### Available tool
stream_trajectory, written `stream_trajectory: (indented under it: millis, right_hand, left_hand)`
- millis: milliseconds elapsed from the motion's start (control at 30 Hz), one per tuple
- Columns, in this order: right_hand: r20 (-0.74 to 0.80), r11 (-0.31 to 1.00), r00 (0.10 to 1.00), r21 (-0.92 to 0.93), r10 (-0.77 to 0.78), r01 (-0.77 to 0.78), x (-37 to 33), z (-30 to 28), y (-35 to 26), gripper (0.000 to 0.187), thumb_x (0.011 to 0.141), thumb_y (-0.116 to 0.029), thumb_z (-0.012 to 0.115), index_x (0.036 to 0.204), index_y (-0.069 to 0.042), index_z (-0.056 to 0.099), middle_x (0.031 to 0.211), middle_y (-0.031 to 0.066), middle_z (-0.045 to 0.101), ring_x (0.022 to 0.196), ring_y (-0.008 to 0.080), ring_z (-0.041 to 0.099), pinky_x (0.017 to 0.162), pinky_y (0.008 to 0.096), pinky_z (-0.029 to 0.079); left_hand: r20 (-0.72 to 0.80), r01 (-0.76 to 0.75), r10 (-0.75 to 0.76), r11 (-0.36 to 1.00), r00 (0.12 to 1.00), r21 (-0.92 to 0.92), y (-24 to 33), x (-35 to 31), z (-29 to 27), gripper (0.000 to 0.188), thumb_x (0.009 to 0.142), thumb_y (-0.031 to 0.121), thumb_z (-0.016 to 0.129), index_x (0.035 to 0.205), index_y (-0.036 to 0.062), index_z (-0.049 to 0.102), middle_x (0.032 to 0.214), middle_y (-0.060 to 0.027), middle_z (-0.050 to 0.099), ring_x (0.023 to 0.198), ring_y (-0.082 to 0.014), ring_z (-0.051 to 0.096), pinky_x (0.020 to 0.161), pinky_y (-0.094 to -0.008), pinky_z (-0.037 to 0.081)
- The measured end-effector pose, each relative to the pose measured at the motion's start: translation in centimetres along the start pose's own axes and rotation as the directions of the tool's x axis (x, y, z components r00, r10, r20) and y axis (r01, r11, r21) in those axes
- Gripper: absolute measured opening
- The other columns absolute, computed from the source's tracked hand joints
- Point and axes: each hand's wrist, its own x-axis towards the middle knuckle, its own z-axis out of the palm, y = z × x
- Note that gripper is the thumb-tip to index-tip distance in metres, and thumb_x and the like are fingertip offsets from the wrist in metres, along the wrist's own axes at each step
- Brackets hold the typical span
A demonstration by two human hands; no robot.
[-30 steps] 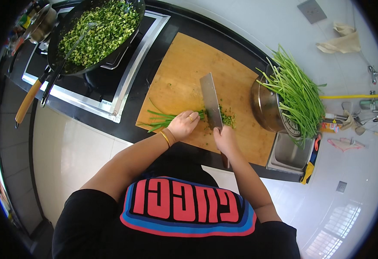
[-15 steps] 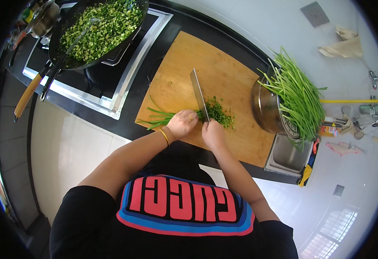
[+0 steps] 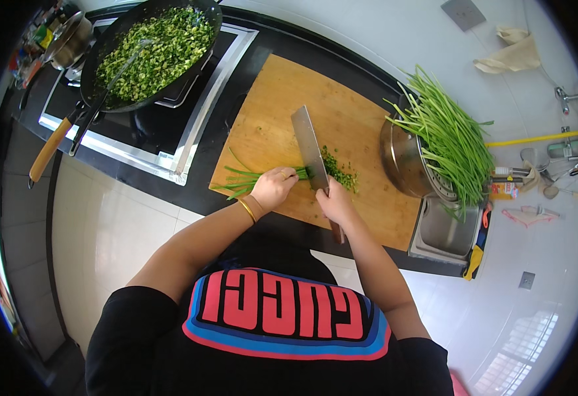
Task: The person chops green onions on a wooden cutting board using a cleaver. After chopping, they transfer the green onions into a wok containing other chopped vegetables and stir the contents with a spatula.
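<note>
My right hand (image 3: 335,201) is closed round the cleaver (image 3: 309,142), whose wooden handle end shows below my fist. The broad blade leans over the cutting board (image 3: 262,115), its face tilted into view. My left hand (image 3: 274,187) presses a bundle of garlic chives (image 3: 239,179) onto the board, fingers curled, with the cut ends at the blade. Loose green ends spread out to the left of that hand. Chopped chives (image 3: 342,173) lie in a small heap just right of the blade.
A steel pot (image 3: 398,158) topped with long whole chives (image 3: 444,142) stands at the board's right. Beside it is a small sink (image 3: 444,231). On the stove at left sits a wok (image 3: 91,72) of chopped greens, its wooden handle (image 3: 50,148) jutting toward me.
The cleaver has tilted, so more of its blade face and its handle now show. My left hand keeps its hold on the chives. The whole view has shifted slightly.
</note>
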Motion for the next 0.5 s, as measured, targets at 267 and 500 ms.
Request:
stream_trajectory:
  millis: [267, 500]
  right_hand:
    - [0.042, 0.979, 0.995, -0.18, -0.086, 0.092, -3.9, -2.7, -1.4, 0.022, 0.084, -0.017, 0.049, 0.086, 0.004, 0.054, 0.069, 0.025, 0.058, 0.066, 0.041, 0.058, 0.059, 0.0462, 0.045]
    - [0.07, 0.971, 0.997, -0.239, 0.013, 0.004, -3.9, -1.1, -1.3, 0.02, 0.084, -0.015, 0.047, 0.083, 0.004, 0.053, 0.068, 0.0278, 0.057, 0.066, 0.0434, 0.057, 0.06, 0.0484, 0.045]
  left_hand:
    - [-0.033, 0.019, -0.019, 1.0, 0.999, 0.0, 0.2, -0.2, 0.0, 0.013, 0.071, 0.007, 0.054, 0.082, 0.002, 0.06, 0.085, -0.0067, 0.057, 0.081, -0.0233, 0.056, 0.073, -0.0333, 0.047]
    - [-0.023, 0.004, -0.004, 1.0, 1.0, -0.009, 0.1, -0.3, 0.0, 0.016, 0.07, 0.005, 0.055, 0.084, 0.0011, 0.06, 0.086, -0.0073, 0.057, 0.08, -0.024, 0.057, 0.071, -0.0335, 0.048]
